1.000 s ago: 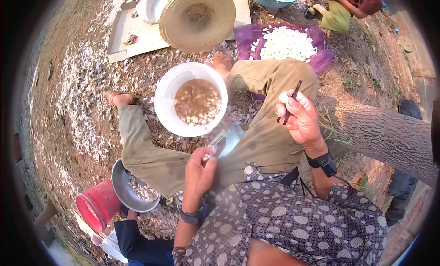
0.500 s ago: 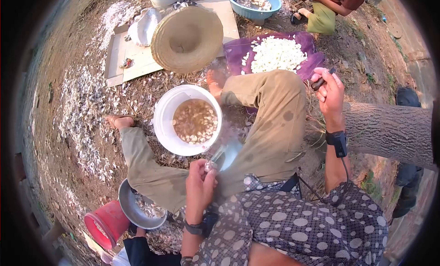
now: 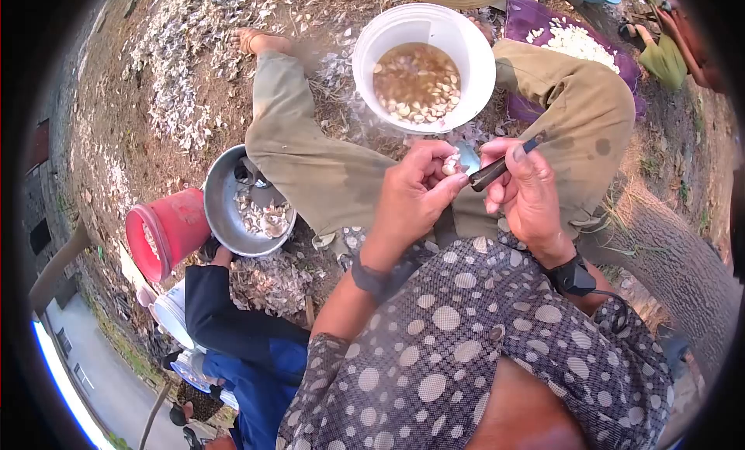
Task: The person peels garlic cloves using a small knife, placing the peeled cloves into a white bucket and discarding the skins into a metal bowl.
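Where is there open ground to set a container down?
Husk-littered ground between the left shin and white bucket; barer soil between purple cloth and tree trunk. Crowded: red bucket beside metal bowl; left hand close to right hand.

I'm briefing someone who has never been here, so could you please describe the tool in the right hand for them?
From the big white bucket at top centre, drop down the picture to the person's right hand. The hand tool is gripped there, one end near the left hand. Slim and dark, it stands out from the pale garlic clove pinched in that left hand.
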Available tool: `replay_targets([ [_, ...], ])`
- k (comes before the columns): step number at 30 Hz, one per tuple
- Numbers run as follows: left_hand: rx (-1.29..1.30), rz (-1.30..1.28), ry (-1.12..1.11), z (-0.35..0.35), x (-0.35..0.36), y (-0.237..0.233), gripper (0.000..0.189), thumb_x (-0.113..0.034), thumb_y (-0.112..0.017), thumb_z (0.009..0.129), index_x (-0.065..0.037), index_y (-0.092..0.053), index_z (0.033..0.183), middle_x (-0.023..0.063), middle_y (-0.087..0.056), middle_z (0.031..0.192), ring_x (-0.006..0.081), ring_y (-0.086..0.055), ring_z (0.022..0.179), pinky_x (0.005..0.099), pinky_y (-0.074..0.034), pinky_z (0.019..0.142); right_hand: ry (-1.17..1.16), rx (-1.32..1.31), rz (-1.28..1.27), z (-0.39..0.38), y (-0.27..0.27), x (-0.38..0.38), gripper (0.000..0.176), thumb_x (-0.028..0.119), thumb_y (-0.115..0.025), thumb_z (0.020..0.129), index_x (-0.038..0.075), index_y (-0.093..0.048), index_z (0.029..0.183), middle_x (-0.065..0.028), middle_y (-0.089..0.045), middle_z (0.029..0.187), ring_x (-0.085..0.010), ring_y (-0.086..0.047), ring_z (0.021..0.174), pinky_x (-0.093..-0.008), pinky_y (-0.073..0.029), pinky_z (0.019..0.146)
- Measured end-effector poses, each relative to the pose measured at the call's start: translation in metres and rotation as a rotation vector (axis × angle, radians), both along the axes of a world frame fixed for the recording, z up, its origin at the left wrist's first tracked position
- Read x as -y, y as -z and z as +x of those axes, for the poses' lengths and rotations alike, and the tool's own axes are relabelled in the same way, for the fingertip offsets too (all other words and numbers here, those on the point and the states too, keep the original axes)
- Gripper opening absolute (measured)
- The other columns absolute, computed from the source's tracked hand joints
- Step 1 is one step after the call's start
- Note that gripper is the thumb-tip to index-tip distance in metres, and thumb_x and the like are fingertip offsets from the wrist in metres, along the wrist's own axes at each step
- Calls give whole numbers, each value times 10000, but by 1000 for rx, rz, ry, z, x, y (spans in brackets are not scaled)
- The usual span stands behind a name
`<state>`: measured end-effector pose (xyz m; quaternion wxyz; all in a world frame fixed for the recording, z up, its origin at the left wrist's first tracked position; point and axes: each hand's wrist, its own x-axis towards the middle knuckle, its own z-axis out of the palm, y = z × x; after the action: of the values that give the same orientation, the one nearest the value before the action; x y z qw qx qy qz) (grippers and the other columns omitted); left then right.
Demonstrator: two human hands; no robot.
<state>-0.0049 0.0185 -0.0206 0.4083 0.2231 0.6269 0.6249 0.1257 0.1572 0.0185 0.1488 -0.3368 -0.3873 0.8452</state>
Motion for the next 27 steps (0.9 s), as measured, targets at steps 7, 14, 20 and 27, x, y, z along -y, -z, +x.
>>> replay_targets([
  [7,119,7,-50,-3,8,-6,251,40,-688,876,-12,-594,1103,6,-625,802,42,-599,687,228,-496,599,77,-19,298,-19,9,23,376,320,-612,1030,-22,-645,1184,-94,-683,1069,-120,-642,809,-261,-553,760],
  [14,-72,47,-44,-1,16,4,256,39,-732,826,-18,-602,1039,45,-602,765,103,-599,642,265,-489,588,-54,87,369,-16,6,33,291,235,-705,975,12,-682,1160,-27,-677,1077,-61,-592,835,-220,-493,744],
  [20,-341,58,-7,-1,12,-8,265,25,-756,798,-33,-586,993,95,-582,769,219,-611,644,333,-482,599,-108,131,348,-5,4,23,240,161,-721,960,19,-690,1152,5,-653,1052,-45,-575,850,-206,-479,769],
  [27,-418,-12,51,2,11,-19,229,41,-723,785,-27,-522,872,139,-555,748,311,-594,657,382,-473,599,-114,75,393,-2,2,28,214,80,-719,948,4,-687,1145,-4,-655,1075,-59,-596,934,-207,-484,817],
])
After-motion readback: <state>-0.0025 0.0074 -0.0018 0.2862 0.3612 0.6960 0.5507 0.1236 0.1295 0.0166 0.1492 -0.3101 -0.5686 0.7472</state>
